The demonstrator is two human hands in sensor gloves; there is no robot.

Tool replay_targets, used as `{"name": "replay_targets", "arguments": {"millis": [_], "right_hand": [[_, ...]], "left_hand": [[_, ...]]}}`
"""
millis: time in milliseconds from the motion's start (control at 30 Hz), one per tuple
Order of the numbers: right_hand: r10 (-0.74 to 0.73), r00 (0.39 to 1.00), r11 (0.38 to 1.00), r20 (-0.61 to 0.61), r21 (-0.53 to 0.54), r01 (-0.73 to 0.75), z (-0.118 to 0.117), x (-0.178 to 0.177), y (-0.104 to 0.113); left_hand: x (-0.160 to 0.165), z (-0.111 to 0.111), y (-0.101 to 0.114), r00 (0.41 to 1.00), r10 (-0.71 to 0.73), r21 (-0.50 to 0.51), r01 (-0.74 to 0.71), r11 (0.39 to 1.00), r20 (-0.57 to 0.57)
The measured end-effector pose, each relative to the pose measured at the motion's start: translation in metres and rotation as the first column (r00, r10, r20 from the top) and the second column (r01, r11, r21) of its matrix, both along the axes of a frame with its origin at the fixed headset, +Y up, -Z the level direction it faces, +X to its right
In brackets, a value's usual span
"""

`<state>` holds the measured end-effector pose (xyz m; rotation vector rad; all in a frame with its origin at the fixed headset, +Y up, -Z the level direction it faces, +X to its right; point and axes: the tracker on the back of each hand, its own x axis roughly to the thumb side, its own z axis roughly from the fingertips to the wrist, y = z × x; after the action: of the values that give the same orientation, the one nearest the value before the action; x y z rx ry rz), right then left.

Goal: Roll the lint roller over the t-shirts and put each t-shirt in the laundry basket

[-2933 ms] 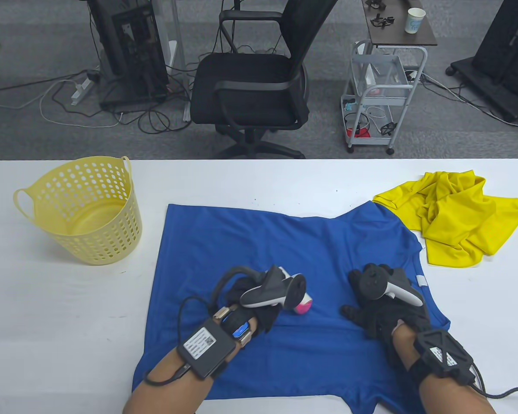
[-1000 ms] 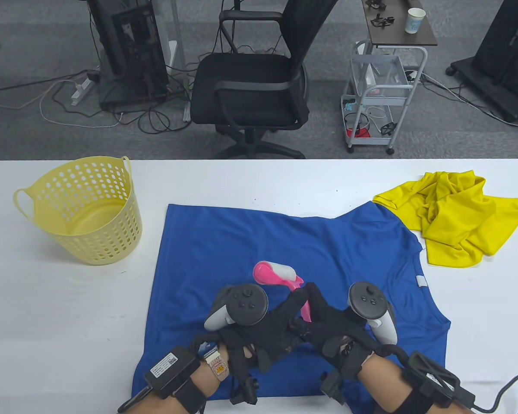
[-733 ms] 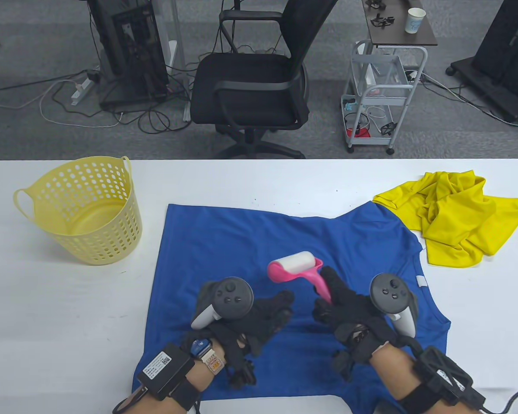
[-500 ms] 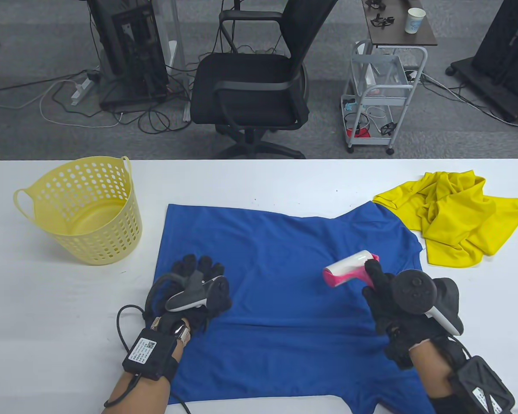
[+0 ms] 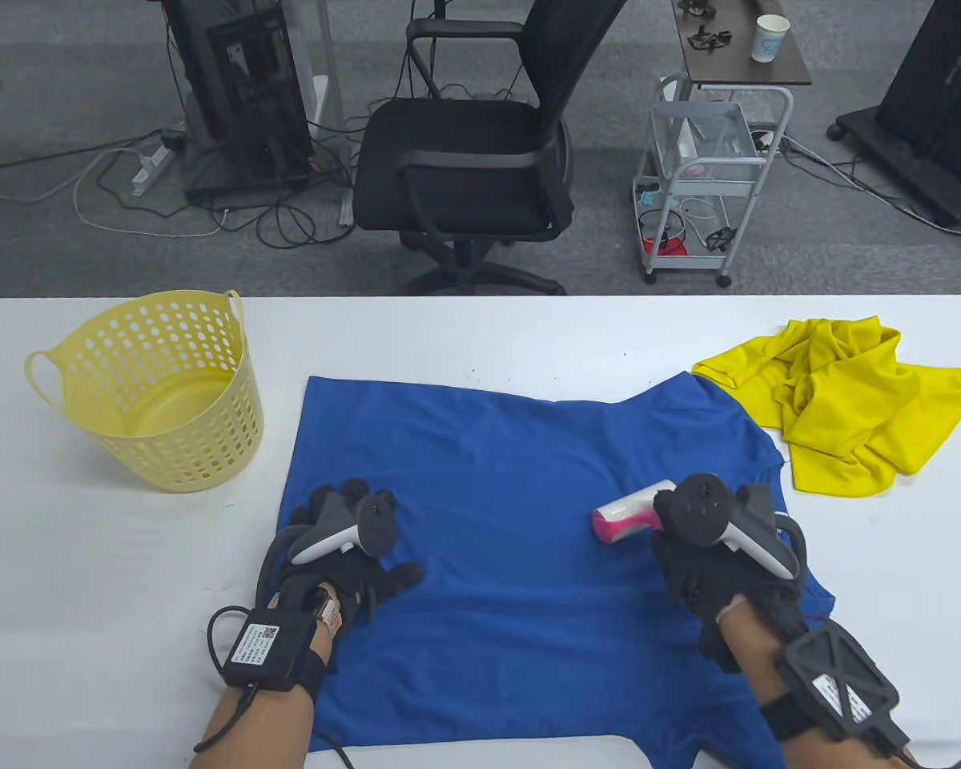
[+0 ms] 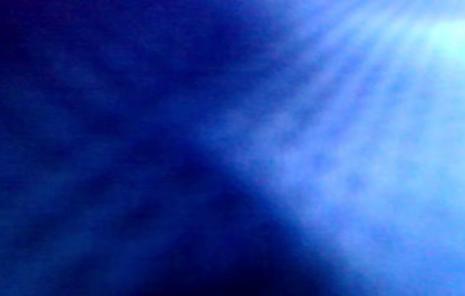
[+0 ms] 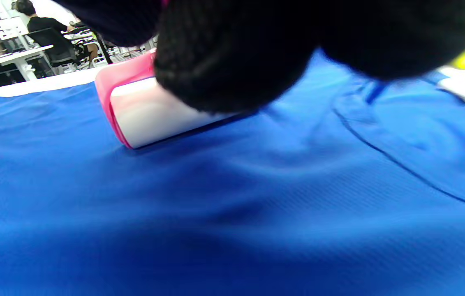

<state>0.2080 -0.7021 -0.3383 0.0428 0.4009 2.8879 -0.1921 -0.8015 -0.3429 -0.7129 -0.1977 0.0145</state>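
While my left wrist view gives me only a blue blur, the table view shows my left hand (image 5: 344, 553) flat on the blue shirt (image 5: 520, 481) near its left edge, fingers (image 5: 355, 490) spread and pressing the cloth. My right hand (image 5: 709, 553) grips the roller (image 5: 626, 521), fingers curled round its handle, which the tracker and glove hide entirely. Only the white drum and its pink end cap show; in the right wrist view the roller (image 7: 150, 111) lies on the shirt (image 7: 232, 205), half covered by a black fingertip (image 7: 232, 61). The shirt's bottom hem runs out of frame at the lower edge. The basket (image 5: 88, 364) stands on the tabletop (image 5: 112, 577) left of the shirt and holds nothing I can see. A yellow shirt (image 5: 849, 400) lies crumpled to the far right, its edge touching the blue shirt's sleeve.
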Motion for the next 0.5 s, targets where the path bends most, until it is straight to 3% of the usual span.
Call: {"name": "replay_targets", "arguments": {"millis": [133,233,367,500], "right_hand": [[0.009,0.999,1.0,0.048,0.009,-0.01,-0.039,-0.023,-0.004],[0.04,0.995,0.999,0.086,0.007,-0.041,-0.054,-0.038,-0.003],[0.1,0.993,0.995,0.069,-0.031,-0.098,-0.052,-0.039,0.0],[0.089,0.996,0.992,-0.008,-0.087,-0.09,-0.027,-0.02,0.005]], "left_hand": [[0.0,0.002,-0.001,1.0,-0.003,-0.012,0.003,1.0,0.004],[0.0,0.002,-0.001,1.0,-0.003,-0.014,0.003,1.0,0.004],[0.0,0.002,-0.001,1.0,-0.004,-0.015,0.004,1.0,0.003],[0.0,0.003,-0.001,1.0,-0.005,-0.016,0.005,1.0,0.003]]}}
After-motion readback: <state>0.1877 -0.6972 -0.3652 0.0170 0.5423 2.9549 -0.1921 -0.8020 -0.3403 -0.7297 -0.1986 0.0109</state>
